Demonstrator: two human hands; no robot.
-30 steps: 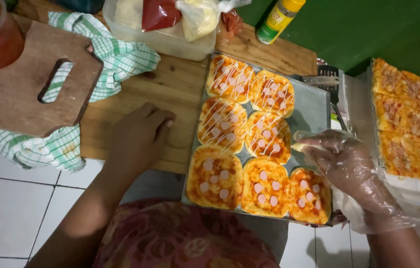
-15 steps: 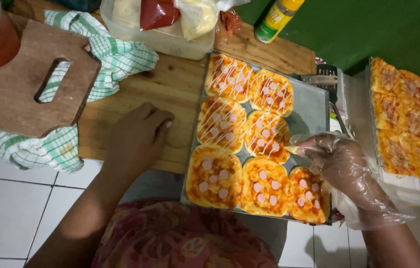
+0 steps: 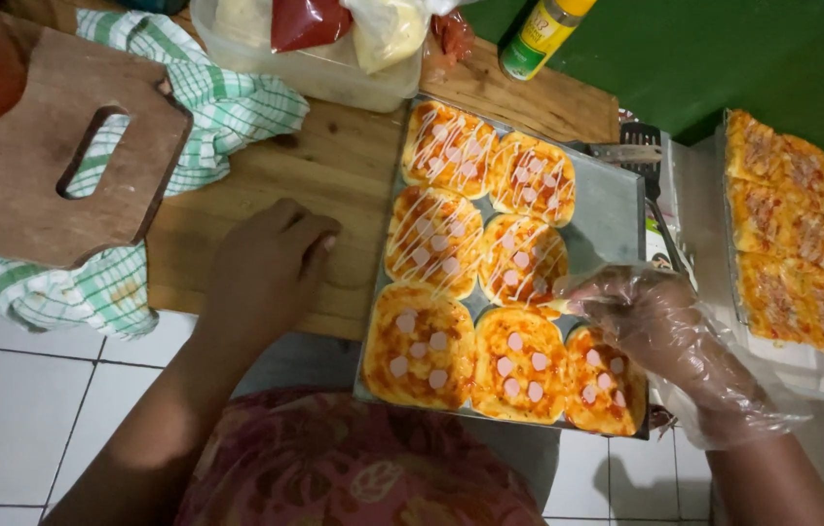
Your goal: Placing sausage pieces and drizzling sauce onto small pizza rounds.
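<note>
A grey baking tray (image 3: 612, 200) holds several small round pizzas with pale sausage slices. The far pizzas (image 3: 451, 146) carry white zigzag sauce lines; the three nearest me (image 3: 419, 344) have none. My right hand (image 3: 670, 336), in a clear plastic glove, hovers over the tray's right side with fingers pinched near the middle-row pizza (image 3: 521, 258); what it grips is hidden. My bare left hand (image 3: 266, 268) rests loosely curled on the wooden tabletop (image 3: 334, 175), just left of the tray.
A wooden cutting board (image 3: 32, 166) lies on a green checked cloth (image 3: 227, 102) at left. A plastic tub of bags (image 3: 324, 44) and a yellow bottle (image 3: 539, 34) stand at the back. Another tray of topped pizzas (image 3: 802, 234) sits at right.
My gloved right hand has shifted slightly left and farther along the tray's right side. My left hand has stayed on the table.
</note>
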